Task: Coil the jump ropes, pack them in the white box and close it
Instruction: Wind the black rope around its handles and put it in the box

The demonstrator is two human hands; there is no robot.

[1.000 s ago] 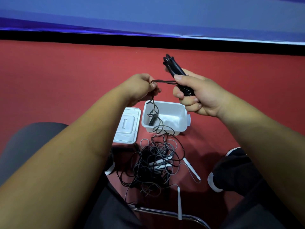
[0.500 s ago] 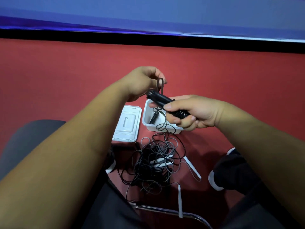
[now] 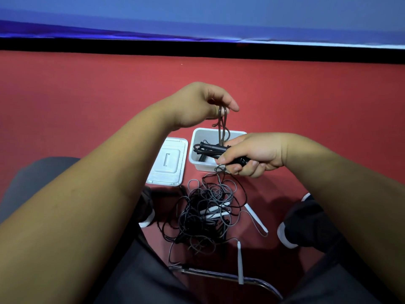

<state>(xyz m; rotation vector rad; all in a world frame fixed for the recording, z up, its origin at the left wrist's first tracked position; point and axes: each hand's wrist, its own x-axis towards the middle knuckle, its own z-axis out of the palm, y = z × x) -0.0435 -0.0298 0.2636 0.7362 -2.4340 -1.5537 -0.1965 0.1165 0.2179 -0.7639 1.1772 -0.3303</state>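
My right hand [image 3: 254, 153] grips the black handles [image 3: 211, 147] of a jump rope, held level over the open white box [image 3: 198, 137] on the red floor. My left hand [image 3: 197, 105] is raised above the box and pinches a loop of that rope's dark cord [image 3: 222, 121], which runs down to the handles. Something black lies inside the box, partly hidden by the handles. The white lid [image 3: 168, 164] lies flat on the floor to the left of the box. A tangled pile of grey and black ropes [image 3: 208, 216] with white handles [image 3: 256, 219] lies between my feet.
My shoes [image 3: 300, 224] flank the rope pile. A metal chair frame [image 3: 230, 277] runs along the bottom, under my dark trousers. A black strip and a blue wall close off the red floor at the back.
My right hand has lowered and turned the black handles from upright to level over the box. My left hand has risen, pulling the cord loop upward.
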